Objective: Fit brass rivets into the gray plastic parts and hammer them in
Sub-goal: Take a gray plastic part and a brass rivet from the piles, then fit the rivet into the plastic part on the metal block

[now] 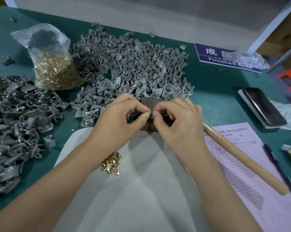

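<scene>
Pinching small gray plastic part (pixel 149 114), mostly hidden.

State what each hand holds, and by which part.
The left hand pinches a small gray plastic part by its edge, thumb against forefinger. The right hand pinches something tiny against it, likely a rivet; its grip point cannot be told.

Green table (pixel 213 91): gray parts heap (pixel 129 64) beyond hands, rivet bag (pixel 55 71) far left, hammer (pixel 241 158) right.
</scene>
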Demonstrator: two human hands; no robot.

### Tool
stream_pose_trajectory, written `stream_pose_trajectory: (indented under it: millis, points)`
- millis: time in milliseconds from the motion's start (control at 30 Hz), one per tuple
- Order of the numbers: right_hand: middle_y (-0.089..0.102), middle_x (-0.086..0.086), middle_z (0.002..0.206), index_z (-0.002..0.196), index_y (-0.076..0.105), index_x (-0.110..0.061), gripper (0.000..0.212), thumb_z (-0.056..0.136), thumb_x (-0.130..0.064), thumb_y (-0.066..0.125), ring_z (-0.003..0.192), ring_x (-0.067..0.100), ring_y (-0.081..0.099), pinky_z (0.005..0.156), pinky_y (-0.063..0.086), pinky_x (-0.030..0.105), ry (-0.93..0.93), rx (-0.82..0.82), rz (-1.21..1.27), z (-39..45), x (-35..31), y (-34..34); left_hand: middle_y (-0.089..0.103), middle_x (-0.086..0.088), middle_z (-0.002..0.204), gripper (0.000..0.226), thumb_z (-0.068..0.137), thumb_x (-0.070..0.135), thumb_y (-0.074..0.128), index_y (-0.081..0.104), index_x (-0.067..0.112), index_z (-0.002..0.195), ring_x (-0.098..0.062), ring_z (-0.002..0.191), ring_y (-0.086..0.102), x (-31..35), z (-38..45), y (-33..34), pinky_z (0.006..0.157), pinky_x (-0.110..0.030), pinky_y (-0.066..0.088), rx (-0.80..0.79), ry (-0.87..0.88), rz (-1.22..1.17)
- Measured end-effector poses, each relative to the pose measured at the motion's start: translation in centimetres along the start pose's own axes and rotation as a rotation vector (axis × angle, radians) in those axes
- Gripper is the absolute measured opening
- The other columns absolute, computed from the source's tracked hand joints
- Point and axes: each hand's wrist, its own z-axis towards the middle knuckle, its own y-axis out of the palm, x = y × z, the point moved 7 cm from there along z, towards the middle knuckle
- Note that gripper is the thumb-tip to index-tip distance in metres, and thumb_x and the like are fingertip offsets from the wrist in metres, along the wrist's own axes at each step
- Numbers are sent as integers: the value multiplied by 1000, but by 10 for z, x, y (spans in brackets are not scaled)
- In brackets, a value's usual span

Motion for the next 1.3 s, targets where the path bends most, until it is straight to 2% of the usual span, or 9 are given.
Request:
stream_pose_trajectory:
  millis: [100, 233, 367, 500, 633, 767, 967, 1167, 1300]
  points:
    - [40, -16, 75, 81, 67, -28, 6, 88, -28, 68, 86, 16, 46, 76, 32, 37, -63, 1, -68, 1, -6, -1, 60, 15, 95, 8, 89, 24, 75, 75, 29, 95, -14, 81, 57, 1, 0, -1, 71, -36, 48, 4, 1, -3]
    - [59, -4, 91, 85, 68, -16, 2, 85, -16, 71, 93, 26, 52, 80, 43, 46, -103, 12, 46, -1, -8, 0, 60, 12, 96, 10, 89, 22, 74, 74, 29, 96, -16, 82, 58, 4, -1, -1, 72, -40, 49, 2, 9, 6]
    - [63, 1, 83, 79, 62, -9, 11, 80, -4, 71, 84, 27, 56, 79, 47, 51, -24, 83, 248, -2, -2, -4, 60, 13, 96, 8, 90, 23, 75, 74, 29, 95, -16, 82, 58, 4, -1, -1, 73, -41, 49, 4, 7, 4]
    - [63, -4, 81, 91, 57, -19, 20, 82, -6, 70, 77, 22, 57, 75, 50, 46, 115, 55, 372, -3, 8, -1, 59, 14, 96, 5, 91, 27, 73, 73, 30, 95, -15, 81, 57, 4, -1, -1, 73, -41, 49, -2, 6, 0]
    - [67, -17, 90, 107, 56, -27, 32, 85, -10, 72, 101, 19, 62, 90, 47, 51, 92, 59, 369, -4, 7, 1, 59, 14, 95, 5, 91, 26, 73, 73, 29, 94, -15, 79, 56, 3, -1, 0, 71, -43, 49, -3, 6, -11]
    - [68, -24, 93, 107, 58, -29, 32, 85, -14, 75, 109, 15, 60, 97, 45, 52, 90, 50, 373, -4, 8, 4, 59, 12, 95, 5, 90, 26, 74, 73, 30, 93, -16, 78, 56, 2, -1, 1, 70, -47, 49, -8, 6, -25]
    - [68, -24, 91, 105, 55, -31, 31, 85, -14, 73, 104, 23, 64, 96, 46, 56, 76, 12, 399, -1, 9, 7, 60, 13, 96, 4, 89, 30, 72, 72, 33, 92, -16, 80, 58, 1, -1, 0, 70, -47, 50, 0, 8, -23]
    - [67, -21, 87, 103, 55, -29, 31, 85, -10, 72, 101, 22, 65, 101, 44, 58, 80, -1, 409, 0, 8, 6, 60, 12, 96, 5, 90, 30, 73, 73, 33, 93, -16, 79, 57, 2, -1, -1, 70, -48, 50, -3, 1, -20]
    - [65, -22, 84, 102, 58, -31, 31, 84, -10, 71, 100, 22, 60, 92, 45, 52, 56, -48, 353, 2, 6, 5, 58, 15, 99, 5, 91, 31, 71, 72, 31, 96, -8, 89, 58, 8, -2, -2, 74, -43, 52, -1, 42, 84]
